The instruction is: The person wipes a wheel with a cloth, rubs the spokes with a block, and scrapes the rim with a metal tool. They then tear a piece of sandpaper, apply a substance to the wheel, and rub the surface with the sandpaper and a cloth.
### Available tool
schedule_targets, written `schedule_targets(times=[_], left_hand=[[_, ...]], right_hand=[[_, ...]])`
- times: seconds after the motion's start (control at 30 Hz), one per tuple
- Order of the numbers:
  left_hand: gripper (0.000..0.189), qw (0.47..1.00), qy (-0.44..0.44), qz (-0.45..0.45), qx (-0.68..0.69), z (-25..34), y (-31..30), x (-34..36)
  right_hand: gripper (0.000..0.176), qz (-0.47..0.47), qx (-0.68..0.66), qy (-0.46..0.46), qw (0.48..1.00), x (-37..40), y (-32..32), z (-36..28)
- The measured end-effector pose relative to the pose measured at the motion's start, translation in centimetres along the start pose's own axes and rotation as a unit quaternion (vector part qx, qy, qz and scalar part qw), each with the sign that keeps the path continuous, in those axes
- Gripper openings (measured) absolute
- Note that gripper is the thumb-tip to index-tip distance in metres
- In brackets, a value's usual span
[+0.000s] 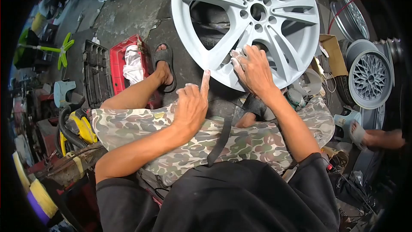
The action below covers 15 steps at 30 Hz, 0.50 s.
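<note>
A white-grey alloy wheel rim (219, 53) with paired spokes lies in front of me, above a dark tyre (210, 42). My left hand (191, 107) touches its near outer edge with an outstretched index finger, the other fingers curled and holding nothing. Over the near spokes, my right hand (254, 71) is bent with its fingers closed at the inside of the rim. Whatever may lie under those fingertips is hidden. Whitish dust coats the fingers of both hands.
To the left are a red toolbox (115, 66) with a white cloth (133, 65) and a black tray (95, 66). A mesh-pattern wheel (370, 78) and a cardboard box (334, 53) stand right. Another person's sandalled foot (358, 134) shows at far right.
</note>
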<state>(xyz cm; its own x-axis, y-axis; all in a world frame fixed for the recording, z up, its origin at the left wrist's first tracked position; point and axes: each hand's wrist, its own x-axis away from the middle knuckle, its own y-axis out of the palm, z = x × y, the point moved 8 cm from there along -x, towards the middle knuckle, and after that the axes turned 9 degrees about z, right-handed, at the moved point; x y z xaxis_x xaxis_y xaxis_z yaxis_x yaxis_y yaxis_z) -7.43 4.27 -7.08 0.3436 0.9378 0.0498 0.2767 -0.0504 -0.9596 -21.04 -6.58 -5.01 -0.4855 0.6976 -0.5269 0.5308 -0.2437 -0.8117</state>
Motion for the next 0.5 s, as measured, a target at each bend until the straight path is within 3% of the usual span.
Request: schedule_targets(times=[0.27,0.5], left_hand=[[0.072,0.997,0.048,0.005,-0.059,4.0,-0.8,-0.2],[0.077,0.998,0.051,0.007,-0.046,2.4,-0.8,0.3]], right_hand=[[0.028,-0.011,0.005,0.016,1.000,0.1,0.2,0.0],[0.027,0.015,0.001,0.022,1.000,0.5,0.2,0.6]])
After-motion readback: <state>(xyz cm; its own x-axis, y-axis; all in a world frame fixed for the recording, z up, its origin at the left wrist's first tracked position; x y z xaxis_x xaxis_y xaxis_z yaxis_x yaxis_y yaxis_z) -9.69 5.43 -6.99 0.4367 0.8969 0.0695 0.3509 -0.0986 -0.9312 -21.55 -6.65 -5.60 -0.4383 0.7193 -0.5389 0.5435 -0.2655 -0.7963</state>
